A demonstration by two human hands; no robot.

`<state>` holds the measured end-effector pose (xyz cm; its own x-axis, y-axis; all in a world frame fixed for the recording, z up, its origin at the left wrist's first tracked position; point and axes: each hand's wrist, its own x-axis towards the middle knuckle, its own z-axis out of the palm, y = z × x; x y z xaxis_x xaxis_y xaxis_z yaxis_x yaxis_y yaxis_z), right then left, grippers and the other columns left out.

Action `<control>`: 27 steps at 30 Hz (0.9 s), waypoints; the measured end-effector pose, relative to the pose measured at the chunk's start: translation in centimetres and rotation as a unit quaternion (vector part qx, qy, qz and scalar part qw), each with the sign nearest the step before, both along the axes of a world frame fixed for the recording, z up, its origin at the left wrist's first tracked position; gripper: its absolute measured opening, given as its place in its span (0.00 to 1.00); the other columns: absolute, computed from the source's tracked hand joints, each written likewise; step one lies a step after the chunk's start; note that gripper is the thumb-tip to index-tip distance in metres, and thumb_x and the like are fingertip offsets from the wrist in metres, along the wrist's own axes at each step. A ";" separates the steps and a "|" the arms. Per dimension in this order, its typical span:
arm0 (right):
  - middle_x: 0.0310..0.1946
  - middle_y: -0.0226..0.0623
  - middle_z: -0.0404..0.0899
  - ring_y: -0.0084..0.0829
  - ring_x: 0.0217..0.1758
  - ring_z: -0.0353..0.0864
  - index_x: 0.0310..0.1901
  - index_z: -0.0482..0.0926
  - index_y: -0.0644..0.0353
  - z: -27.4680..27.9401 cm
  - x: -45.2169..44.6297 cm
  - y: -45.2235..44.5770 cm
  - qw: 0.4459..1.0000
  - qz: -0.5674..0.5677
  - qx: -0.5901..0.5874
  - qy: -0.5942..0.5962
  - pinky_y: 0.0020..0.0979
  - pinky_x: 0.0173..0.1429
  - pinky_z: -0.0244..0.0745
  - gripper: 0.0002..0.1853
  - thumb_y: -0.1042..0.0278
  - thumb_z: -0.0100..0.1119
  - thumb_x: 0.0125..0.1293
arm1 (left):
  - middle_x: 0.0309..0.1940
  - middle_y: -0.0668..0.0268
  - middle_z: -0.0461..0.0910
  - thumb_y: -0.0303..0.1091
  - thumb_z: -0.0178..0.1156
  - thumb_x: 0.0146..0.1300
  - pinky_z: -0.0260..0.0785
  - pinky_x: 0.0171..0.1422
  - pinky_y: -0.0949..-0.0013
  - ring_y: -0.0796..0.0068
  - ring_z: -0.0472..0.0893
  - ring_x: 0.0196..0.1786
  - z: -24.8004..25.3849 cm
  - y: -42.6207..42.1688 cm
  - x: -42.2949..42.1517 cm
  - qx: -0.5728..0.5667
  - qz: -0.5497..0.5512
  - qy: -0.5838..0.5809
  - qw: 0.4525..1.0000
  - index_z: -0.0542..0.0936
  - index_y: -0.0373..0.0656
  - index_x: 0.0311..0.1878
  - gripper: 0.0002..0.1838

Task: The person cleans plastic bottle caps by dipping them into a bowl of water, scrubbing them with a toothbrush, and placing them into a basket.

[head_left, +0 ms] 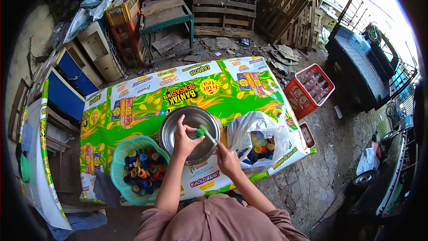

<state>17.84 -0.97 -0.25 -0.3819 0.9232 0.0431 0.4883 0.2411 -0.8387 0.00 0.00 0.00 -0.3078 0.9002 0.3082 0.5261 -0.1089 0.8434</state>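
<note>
Over a round steel basin (166, 127), my left hand (183, 139) pinches a small green bottle cap (199, 132) between its fingers. My right hand (228, 159) is closed round the lower end of a slim light-green stick-like tool (208, 135). The tool's upper end is at the cap, blurred, and I cannot tell its exact kind. To the left, a mint-green plastic basket (117, 163) holds many bottle caps (143, 172) in blue, red, black and orange. On the right, a white plastic bag (238, 136) stands open with more coloured caps (263, 151) inside.
A printed green-and-yellow banner (147, 122) covers the table. A dark cloth (107, 189) hangs at its left front edge. Beyond its right edge stands a red crate of bottles (310, 90). Wooden pallets (225, 4), a worn small table (165, 11) and stacked crates (125, 24) stand behind.
</note>
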 end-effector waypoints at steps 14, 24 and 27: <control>0.24 0.54 0.75 0.53 0.29 0.76 0.53 0.68 0.57 1.1 0.1 0.1 0.998 0.058 0.027 -0.015 0.46 0.32 0.70 0.17 0.67 0.45 0.62 | 0.26 0.63 0.76 0.25 0.70 0.38 0.70 0.44 0.70 0.72 0.77 0.32 -0.2 -1.0 0.0 0.011 -0.021 -0.048 0.999 0.50 0.39 0.64 0.50; 0.26 0.55 0.75 0.53 0.31 0.76 0.52 0.68 0.58 -0.1 0.5 0.2 1.000 0.015 0.004 0.023 0.46 0.34 0.70 0.16 0.69 0.44 0.62 | 0.26 0.64 0.75 0.24 0.70 0.38 0.69 0.43 0.71 0.72 0.77 0.32 0.3 -1.3 0.2 0.022 -0.009 -0.032 0.999 0.48 0.40 0.65 0.52; 0.28 0.53 0.77 0.52 0.31 0.76 0.53 0.68 0.58 -0.5 0.6 -0.2 0.998 0.033 0.047 0.014 0.45 0.35 0.71 0.17 0.70 0.45 0.62 | 0.25 0.64 0.75 0.24 0.70 0.38 0.69 0.43 0.71 0.72 0.76 0.31 0.1 -1.1 0.1 0.042 -0.018 -0.044 0.998 0.48 0.39 0.65 0.51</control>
<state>18.43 -1.14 -0.74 -0.4399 0.8871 0.1397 0.4460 0.3508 -0.8234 0.14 -1.10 0.12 -0.3055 0.8830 0.3563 0.4451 -0.1984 0.8732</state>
